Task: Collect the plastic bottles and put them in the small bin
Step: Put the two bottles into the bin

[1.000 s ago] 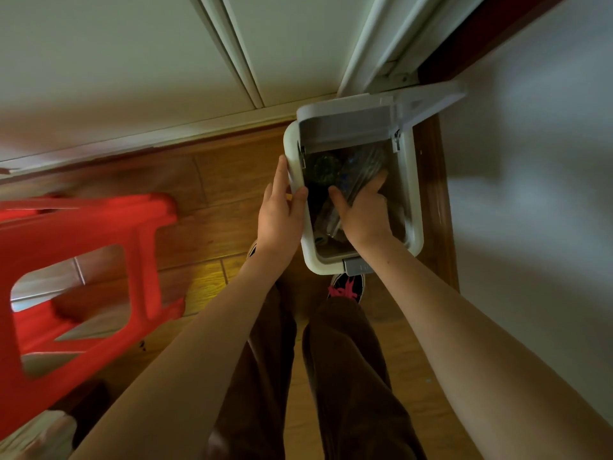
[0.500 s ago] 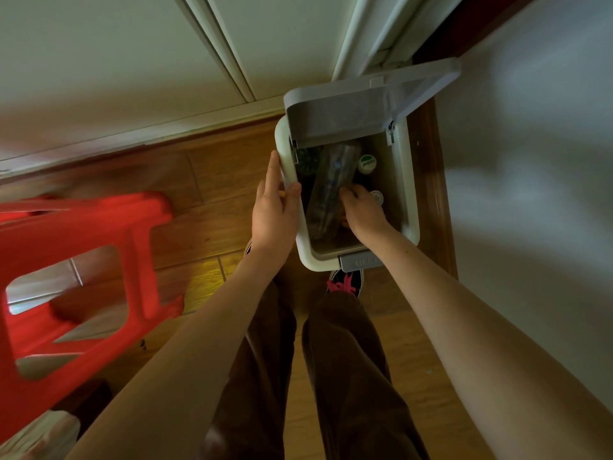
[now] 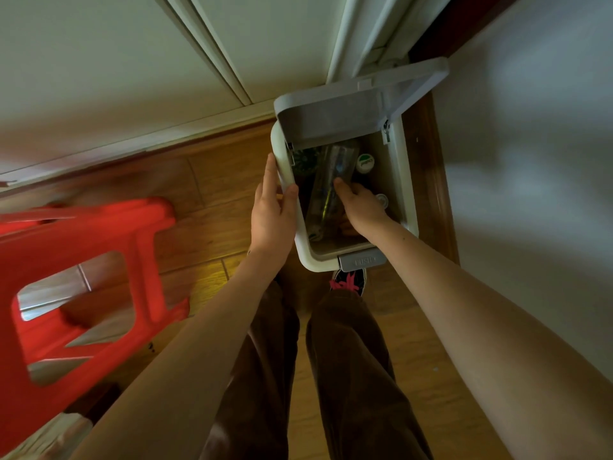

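A small white bin (image 3: 406, 180) stands on the wood floor in the corner, its lid (image 3: 335, 117) tipped up at the back. Inside lie clear plastic bottles (image 3: 326, 190); two caps, one green and white (image 3: 365, 162) and one clear (image 3: 382, 200), show at the right. My left hand (image 3: 272, 210) grips the bin's left rim, thumb hooked over the edge. My right hand (image 3: 360, 204) is down inside the bin, fingers on the long clear bottle lying lengthwise; whether it grips or just presses it is unclear.
A red plastic stool (image 3: 89, 277) stands to the left on the floor. White cupboard doors (image 3: 166, 61) run behind the bin, and a white wall (image 3: 530, 161) closes the right side. My legs and a shoe (image 3: 348, 282) are just below the bin.
My right hand has sunk deeper into the bin, pushing the clear bottle down among the others. My left hand has stayed on the rim. The view shifted slightly.
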The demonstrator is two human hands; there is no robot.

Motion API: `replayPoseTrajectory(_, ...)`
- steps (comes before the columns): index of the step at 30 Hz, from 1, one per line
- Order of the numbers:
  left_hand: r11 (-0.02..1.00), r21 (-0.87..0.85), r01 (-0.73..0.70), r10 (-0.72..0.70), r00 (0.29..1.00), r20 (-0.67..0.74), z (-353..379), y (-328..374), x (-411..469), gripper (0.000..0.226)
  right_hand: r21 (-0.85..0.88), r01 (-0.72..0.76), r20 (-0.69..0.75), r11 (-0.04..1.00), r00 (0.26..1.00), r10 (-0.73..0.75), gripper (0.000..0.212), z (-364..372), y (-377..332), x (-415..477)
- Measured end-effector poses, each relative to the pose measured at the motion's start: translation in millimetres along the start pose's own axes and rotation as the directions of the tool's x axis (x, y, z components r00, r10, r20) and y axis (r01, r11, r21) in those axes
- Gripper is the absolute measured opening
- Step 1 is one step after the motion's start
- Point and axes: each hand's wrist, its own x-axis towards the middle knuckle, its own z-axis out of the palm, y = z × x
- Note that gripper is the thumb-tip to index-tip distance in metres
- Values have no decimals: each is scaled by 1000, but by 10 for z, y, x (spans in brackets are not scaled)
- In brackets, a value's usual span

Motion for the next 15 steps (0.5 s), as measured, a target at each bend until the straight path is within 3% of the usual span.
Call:
replayPoseTrajectory(7,999,-33,8,-9,1000,-23,43,-32,-6,59,140,1,-6,990,1000,0,56,84,41,89)
replayPoseTrajectory(12,997,-52,51,-52,999,-12,5,-24,5,59,-227,87,-99,970,989,-111,55,1,0,-32)
replayPoseTrajectory(15,993,-73,90,-86,994,61,-111,98,-8,55,-270,200,-198,942,946,-258,42,-166,-23,-202)
